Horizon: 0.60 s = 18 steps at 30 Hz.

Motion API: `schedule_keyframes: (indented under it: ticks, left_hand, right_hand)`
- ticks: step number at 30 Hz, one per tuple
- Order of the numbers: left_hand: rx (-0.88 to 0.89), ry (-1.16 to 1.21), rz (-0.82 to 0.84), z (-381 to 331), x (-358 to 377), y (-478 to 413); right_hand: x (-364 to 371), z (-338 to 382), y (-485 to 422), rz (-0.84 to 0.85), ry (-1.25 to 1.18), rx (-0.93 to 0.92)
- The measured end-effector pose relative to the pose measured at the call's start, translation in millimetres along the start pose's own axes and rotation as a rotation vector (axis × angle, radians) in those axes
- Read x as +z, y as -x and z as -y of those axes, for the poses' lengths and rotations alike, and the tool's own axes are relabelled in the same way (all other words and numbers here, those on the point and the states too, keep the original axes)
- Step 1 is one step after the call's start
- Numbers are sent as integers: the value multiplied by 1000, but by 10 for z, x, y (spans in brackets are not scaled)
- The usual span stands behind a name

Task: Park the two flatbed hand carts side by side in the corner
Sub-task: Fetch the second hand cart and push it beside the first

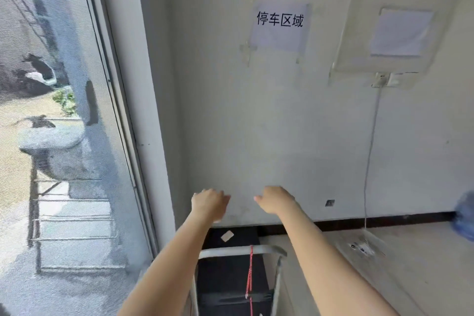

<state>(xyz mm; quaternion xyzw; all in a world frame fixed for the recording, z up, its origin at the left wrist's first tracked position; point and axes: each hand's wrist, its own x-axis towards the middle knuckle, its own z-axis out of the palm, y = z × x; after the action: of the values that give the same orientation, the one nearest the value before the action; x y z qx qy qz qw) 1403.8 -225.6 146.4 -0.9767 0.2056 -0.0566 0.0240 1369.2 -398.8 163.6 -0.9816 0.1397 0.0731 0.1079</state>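
Note:
One flatbed hand cart (pixel 228 279) with a black deck stands in the corner below me, its far end against the wall. Its grey tubular handle (pixel 241 250) crosses the near end, and a red cord (pixel 249 274) hangs from the bar. My left hand (pixel 209 202) and my right hand (pixel 275 200) are both raised above and beyond the handle, apart from it, fingers loosely curled and holding nothing. A second cart does not show in this view.
A paper sign (pixel 280 27) with printed characters is taped to the white wall. A large window (pixel 51 136) fills the left side. A wall socket (pixel 387 79) with a hanging white cable (pixel 372 149) is at the right. A blue object (pixel 465 218) sits at the right edge.

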Motion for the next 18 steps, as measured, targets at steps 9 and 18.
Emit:
schedule_keyframes:
  ticks: [9, 18]
  left_hand:
    - [-77, -19, -127, -286, -1177, 444]
    - [-124, -47, -92, -883, -1521, 1412]
  right_hand:
    - [-1042, 110, 752, -142, -14, -44]
    - [-1335, -390, 1829, -161, -13, -54]
